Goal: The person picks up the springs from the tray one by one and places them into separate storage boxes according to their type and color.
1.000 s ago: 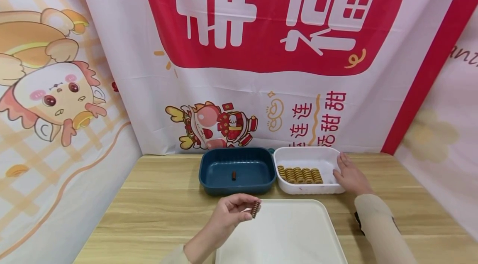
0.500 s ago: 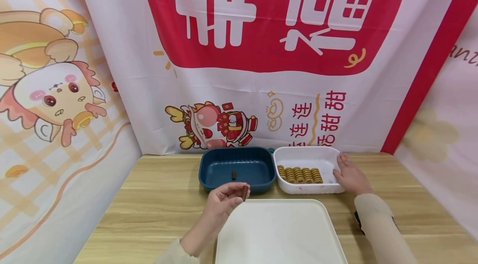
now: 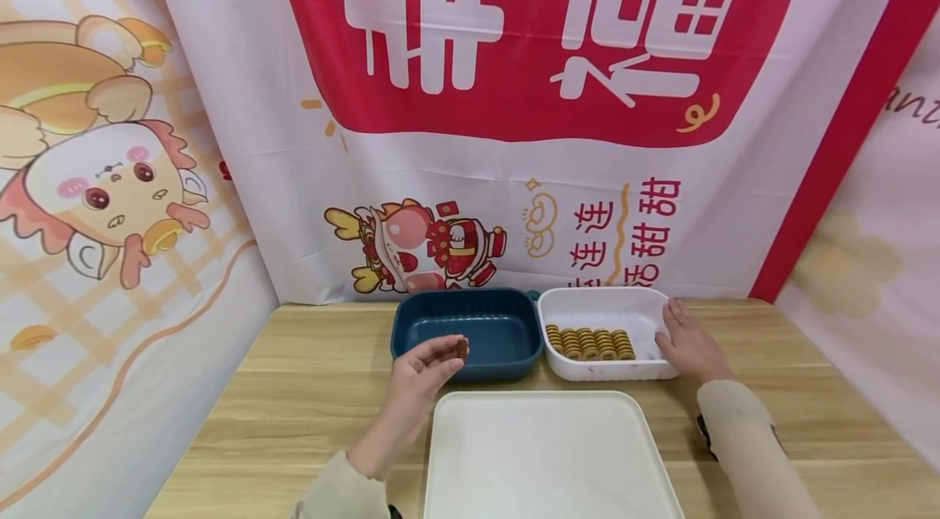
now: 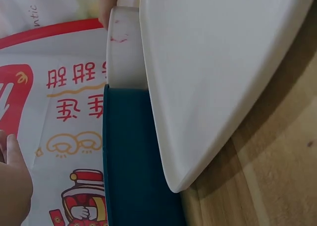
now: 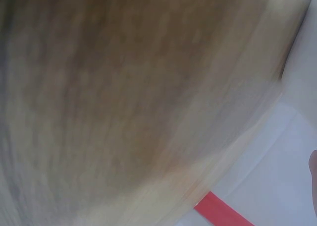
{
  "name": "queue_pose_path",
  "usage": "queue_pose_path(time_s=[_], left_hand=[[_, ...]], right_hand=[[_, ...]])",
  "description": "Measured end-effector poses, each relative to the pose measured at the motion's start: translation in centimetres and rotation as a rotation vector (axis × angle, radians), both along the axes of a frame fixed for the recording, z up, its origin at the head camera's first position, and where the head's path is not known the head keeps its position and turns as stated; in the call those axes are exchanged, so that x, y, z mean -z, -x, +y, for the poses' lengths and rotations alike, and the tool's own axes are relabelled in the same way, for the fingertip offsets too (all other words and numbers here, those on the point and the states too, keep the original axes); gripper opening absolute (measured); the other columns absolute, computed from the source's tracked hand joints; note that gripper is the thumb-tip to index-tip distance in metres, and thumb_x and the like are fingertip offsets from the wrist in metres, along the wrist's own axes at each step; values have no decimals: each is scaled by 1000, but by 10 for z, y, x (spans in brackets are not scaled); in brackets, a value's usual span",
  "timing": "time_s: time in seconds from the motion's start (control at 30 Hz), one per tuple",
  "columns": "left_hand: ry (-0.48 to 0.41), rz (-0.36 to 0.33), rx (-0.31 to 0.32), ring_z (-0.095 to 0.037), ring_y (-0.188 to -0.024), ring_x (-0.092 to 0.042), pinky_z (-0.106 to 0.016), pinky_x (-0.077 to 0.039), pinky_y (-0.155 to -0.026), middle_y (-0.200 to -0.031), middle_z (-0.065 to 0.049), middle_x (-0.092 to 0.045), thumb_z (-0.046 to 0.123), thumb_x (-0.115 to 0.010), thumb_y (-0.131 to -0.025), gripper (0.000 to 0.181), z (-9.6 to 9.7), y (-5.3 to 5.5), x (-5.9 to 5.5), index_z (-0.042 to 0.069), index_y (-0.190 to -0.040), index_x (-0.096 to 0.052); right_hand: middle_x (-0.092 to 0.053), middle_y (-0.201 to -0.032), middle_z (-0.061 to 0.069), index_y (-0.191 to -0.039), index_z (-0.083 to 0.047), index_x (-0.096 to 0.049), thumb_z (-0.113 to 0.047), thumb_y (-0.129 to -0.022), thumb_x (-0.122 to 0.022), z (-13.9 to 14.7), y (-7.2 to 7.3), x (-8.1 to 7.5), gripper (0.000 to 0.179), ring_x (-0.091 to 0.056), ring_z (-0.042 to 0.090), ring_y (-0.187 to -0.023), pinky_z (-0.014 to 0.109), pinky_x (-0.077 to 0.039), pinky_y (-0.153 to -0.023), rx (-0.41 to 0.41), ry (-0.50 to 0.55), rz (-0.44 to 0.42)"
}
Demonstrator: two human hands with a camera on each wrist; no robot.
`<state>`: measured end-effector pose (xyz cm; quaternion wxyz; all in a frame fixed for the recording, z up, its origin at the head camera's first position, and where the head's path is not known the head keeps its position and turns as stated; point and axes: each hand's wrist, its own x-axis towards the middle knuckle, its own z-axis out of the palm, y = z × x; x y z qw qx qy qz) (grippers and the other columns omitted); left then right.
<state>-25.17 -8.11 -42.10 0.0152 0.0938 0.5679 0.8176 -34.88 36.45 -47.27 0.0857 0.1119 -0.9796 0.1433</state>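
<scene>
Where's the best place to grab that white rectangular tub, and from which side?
Take the white rectangular tub by its upright right-end wall, probably from the right, where the right hand touches it; the dark blue rectangular tub crowds its left end.

Draped booth (image 3: 110, 176), printed banner (image 3: 514, 115), wooden table (image 3: 316, 388)

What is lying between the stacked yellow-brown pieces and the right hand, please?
Only a bare stretch of the white container lies between the pieces and the right hand; the head view shows it.
</scene>
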Motion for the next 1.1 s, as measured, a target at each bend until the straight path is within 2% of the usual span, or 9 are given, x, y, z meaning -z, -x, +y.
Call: queue_pose_path(time_s=[0.1, 0.17, 0.37, 0.67, 0.8, 0.97, 1.1], left_hand=[[44, 24, -43, -20, -101, -64, -29, -51, -87, -112, -14, -65, -5, -65, -86, 33, -2, 7, 1, -12, -118, -59], [62, 34, -65, -19, -99, -64, -29, -51, -86, -111, -14, -66, -6, -66, -85, 34, -3, 11, 1, -13, -117, -59], [101, 20, -109, -20, -97, -64, -27, -51, -85, -111, -13, -66, -3, -68, -84, 34, -9, 20, 4, -10, -117, -61], [206, 37, -131, -17, -95, -64, -24, -51, -84, -112, -15, -65, 0, -71, -83, 35, -12, 29, 4, -6, -117, -63], [334, 96, -150, -19, -93, -63, -23, -52, -81, -108, -14, -66, 3, -73, -82, 33, -12, 35, 7, -2, -114, -67], [526, 190, -145, -23, -88, -66, -25, -54, -77, -100, -13, -68, 1, -76, -78, 29, -13, 47, 14, -2, -107, -70], [748, 274, -149, -23, -85, -68, -30, -55, -75, -95, -11, -69, 1, -79, -75, 28, -14, 56, 16, -1, -102, -71]], right_hand=[[-22, -144, 39, -136, 23, -28, -20, -96, -47, 0, 0, 1, 61, -19, 51, -135, 57, -18, -108, -9, -3, 23], [-23, -144, 39, -135, 23, -29, -19, -96, -47, 0, 0, 1, 60, -20, 52, -135, 56, -19, -108, -13, -7, 39], [-23, -144, 40, -135, 24, -29, -18, -96, -47, 0, -1, 0, 60, -20, 52, -134, 56, -19, -108, -19, -3, 43], [-22, -144, 39, -135, 24, -29, -18, -96, -47, -2, -2, -1, 60, -19, 52, -135, 56, -19, -109, -17, 1, 38], [-22, -144, 39, -135, 24, -29, -18, -96, -47, -4, -4, -3, 60, -19, 52, -135, 56, -19, -109, -7, 2, 25], [-22, -145, 39, -135, 23, -29, -19, -96, -47, -4, -5, -4, 60, -19, 51, -135, 56, -19, -109, 1, 6, 15], [-22, -145, 38, -136, 22, -28, -20, -96, -47, -4, -4, -3, 61, -19, 50, -136, 56, -19, -109, 9, 7, 11]])
